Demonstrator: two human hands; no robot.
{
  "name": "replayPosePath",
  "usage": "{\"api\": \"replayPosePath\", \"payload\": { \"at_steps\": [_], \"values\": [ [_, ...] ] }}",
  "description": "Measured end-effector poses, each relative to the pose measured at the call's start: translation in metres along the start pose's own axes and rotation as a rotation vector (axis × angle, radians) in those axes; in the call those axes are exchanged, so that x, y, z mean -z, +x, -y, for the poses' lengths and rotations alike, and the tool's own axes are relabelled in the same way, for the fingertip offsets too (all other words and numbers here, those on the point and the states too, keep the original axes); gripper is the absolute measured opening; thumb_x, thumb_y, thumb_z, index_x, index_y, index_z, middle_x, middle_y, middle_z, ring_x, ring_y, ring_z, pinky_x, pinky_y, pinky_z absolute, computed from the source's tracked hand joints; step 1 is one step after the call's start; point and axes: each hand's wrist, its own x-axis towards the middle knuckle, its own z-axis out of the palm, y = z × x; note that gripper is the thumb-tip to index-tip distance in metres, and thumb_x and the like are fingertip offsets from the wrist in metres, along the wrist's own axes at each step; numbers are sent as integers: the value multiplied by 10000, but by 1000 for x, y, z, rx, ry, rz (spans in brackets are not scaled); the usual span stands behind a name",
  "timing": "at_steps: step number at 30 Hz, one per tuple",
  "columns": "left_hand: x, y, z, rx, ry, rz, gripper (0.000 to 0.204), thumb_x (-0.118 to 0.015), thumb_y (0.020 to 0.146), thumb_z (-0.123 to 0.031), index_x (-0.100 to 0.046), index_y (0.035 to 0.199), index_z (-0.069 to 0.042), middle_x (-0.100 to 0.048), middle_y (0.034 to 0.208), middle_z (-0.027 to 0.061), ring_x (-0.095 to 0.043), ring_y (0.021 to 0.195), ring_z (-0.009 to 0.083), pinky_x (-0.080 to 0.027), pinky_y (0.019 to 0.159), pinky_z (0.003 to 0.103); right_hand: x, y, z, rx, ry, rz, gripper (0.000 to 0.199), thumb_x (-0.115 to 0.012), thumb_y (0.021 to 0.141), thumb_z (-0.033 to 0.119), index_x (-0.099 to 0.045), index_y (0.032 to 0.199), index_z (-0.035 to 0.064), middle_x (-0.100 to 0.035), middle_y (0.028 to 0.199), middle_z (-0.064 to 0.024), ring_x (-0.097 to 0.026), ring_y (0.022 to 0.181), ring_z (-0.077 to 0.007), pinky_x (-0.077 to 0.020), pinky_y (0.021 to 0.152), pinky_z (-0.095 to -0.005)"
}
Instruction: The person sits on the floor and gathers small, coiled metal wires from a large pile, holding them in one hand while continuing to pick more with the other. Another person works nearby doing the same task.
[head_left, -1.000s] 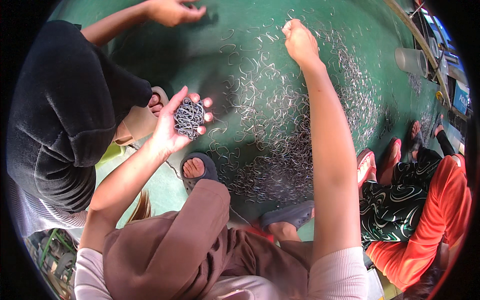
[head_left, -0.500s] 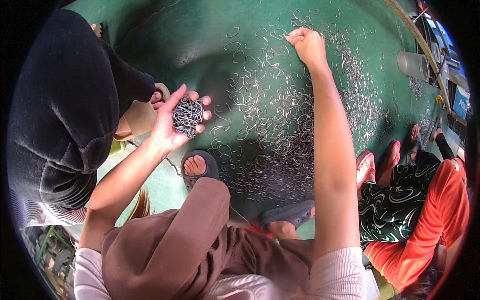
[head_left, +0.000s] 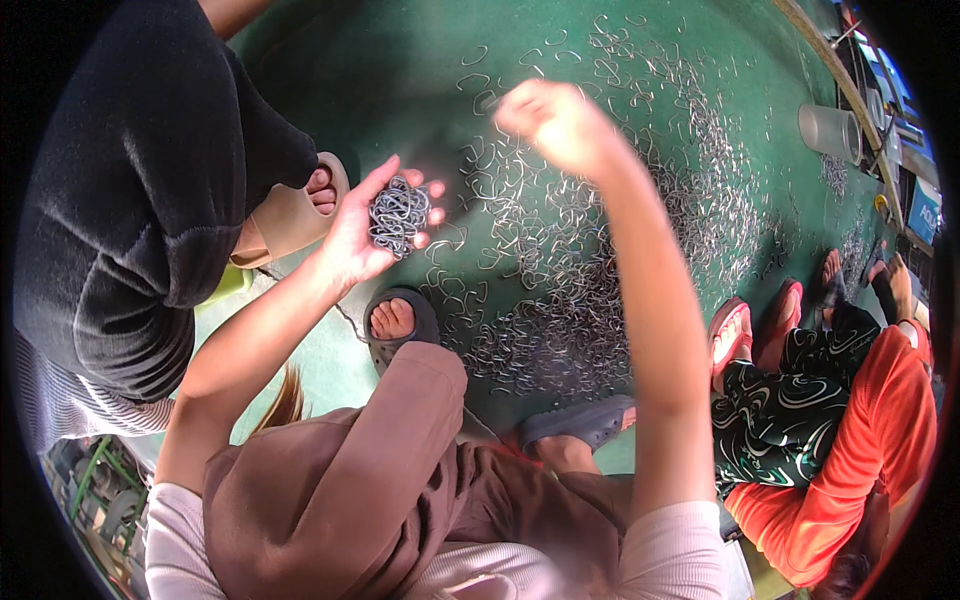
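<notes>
Your left hand (head_left: 375, 225) is turned palm up, fingers spread and slightly curled, cupping a bundle of clips (head_left: 399, 214) stacked side by side. The bundle's long axis runs roughly from the heel of the palm out toward the fingertips, so its open end faces away from you, toward the green floor (head_left: 380, 70).

Your right hand (head_left: 553, 120) is raised above the loose clips (head_left: 600, 250) scattered over the floor. It is blurred; the fingers look bunched together, but you cannot tell from this view whether they pinch a clip or are empty. The bundle lies to the left of that hand and nearer to you, with open floor and a few stray clips between the two hands.

The thickest part of the loose clips lies below and to the right of your right hand, well within that arm's reach and far from the left, so the right is plainly the nearer hand for them.

A person in a black top (head_left: 130, 200) crouches at your left, a sandalled foot (head_left: 310, 200) just beside your left hand. Another in orange (head_left: 860, 440) sits at your right.
</notes>
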Motion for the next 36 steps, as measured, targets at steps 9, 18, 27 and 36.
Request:
{"api": "replayPosePath", "payload": {
  "at_steps": [9, 18, 27, 36],
  "values": [
    [-17, 14, 22, 98, -40, 93, 341, -491, 910, -384, -602, 948, -64, -629, 957, 94, -595, 941, 224, -470, 883, 370, -120, -80, 58, 437, -684, -486, 191, -568, 660, 68, -577, 828, -22, -539, 836, -122, -562, 817, -265, -483, 732, -368],
    [-22, 7, 32, 92, 29, 22, 329, -506, 898, -389, -608, 927, -77, -626, 961, 90, -593, 937, 217, -469, 886, 372, -117, -101, 64, 404, -571, -440, 163, -595, 710, 97, -597, 850, 14, -539, 881, -90, -560, 833, -252, -480, 720, -363],
    [-26, -6, 31, 50, -5, 70, 280, -441, 936, -364, -521, 858, -107, -551, 952, 97, -567, 768, 243, -487, 496, 292, -60, -74, -61, -50, -703, -830, 482, -562, 854, 328, -473, 1218, 25, -388, 1314, -179, -355, 1229, -352, -317, 975, -514],
    [-31, -13, 24, 13, -21, 3, 255, -467, 935, -351, -512, 822, -127, -495, 944, 71, -513, 772, 207, -471, 461, 261, -55, -95, -106, -259, -647, -1003, 627, -484, 873, 478, -318, 1391, 165, -188, 1446, -238, -91, 1351, -444, -93, 1024, -666]
  ]
}}
